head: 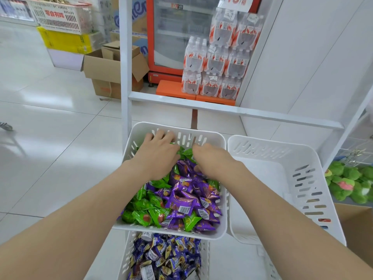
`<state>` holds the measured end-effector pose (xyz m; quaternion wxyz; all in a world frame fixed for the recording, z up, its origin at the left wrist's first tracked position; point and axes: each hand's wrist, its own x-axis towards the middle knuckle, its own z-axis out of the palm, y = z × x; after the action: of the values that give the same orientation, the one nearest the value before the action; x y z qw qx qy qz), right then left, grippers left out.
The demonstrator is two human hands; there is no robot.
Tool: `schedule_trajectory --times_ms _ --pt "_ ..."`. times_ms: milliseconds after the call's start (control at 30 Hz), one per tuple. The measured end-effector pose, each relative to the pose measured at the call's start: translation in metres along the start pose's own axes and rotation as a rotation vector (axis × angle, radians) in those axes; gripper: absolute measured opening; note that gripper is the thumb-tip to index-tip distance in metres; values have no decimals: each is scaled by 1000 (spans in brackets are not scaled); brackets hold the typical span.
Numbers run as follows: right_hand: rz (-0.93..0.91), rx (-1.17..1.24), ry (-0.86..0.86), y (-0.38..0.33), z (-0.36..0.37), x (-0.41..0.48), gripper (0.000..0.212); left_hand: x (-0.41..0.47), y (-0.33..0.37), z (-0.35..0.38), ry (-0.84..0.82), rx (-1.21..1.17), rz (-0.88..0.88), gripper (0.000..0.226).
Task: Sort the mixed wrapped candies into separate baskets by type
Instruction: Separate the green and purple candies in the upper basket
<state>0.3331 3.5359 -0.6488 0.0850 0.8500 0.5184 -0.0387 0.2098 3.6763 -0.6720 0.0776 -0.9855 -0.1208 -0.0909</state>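
Left hand (159, 153) fingers spread on green candies (187, 152), right hand (210, 161) fingers curled into purple candies (184, 168), hold indeterminate, white basket (302, 178) right of fingers

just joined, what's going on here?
A person's left hand and right hand are dug into the far end of a white basket of mixed green candies and purple candies. Whether either grips one is hidden. The right basket shows no candy; a lower basket holds blue-wrapped candies.

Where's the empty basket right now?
Head view, right side: the empty basket sits directly beside the candy basket holding green and purple candies.
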Motion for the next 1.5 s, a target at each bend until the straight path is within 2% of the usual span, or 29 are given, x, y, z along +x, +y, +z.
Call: schedule_trajectory --times_ms 67,100,233,333,400,500,600,667,733,833,900,967,1033,1100,1200,1300,1367,1433,1500 --pt "15 21 41 1 -1 2 34 2 5 -6 7 -163 44 36" --pt "24 46 57 3 -1 3 36 1 6 -8 -47 -215 57 35" --pt "51 79 131 13 1 3 34 -3 8 -8 -294 -153 55 32" --pt "24 37 59 9 1 -1 24 -1 9 -13 -362 -244 72 34" --pt "28 32 3 1 0 -2 28 1 10 -17 -431 -310 43 37" --pt "44 145 -94 -4 1 4 49 -1 12 -19 -389 -303 19 30" --pt "74 315 -85 -7 2 10 71 -2 11 -16 -215 -228 27 23" --pt "95 383 -24 -7 1 12 66 -2 10 -12 -87 -224 27 23" --pt "92 492 -29 -3 0 10 63 1 6 -7 -46 -263 17 35" --pt "53 771 -153 6 -4 0 64 6 0 -1 -150 -333 -23 47" --pt "80 937 -111 10 -5 -4 50 9 -4 1 -220 -360 -39 52" --pt "99 841 66 13 -2 -3 40 10 -5 -2 -233 -362 -56 52" --pt "89 516 181 13 2 -1 39 12 -3 -9 -144 -361 -90 47" --pt "42 291 126 10 7 0 40 10 -3 -17 0 -366 -159 37" --pt "19 169 -11 4 11 5 43 4 -6 -20 112 -236 -230 27" --pt "26 258 -120 -1 11 16 44 2 -4 -15 139 3 -204 40" --pt "27 380 -177 -6 10 20 48 3 -3 -14 157 41 -19 44" --pt "19 442 -225 -8 11 22 74 1 -2 -14 81 20 163 54" --pt "39 466 -258 -9 9 23 97 -1 -4 -11 -25 40 196 64"
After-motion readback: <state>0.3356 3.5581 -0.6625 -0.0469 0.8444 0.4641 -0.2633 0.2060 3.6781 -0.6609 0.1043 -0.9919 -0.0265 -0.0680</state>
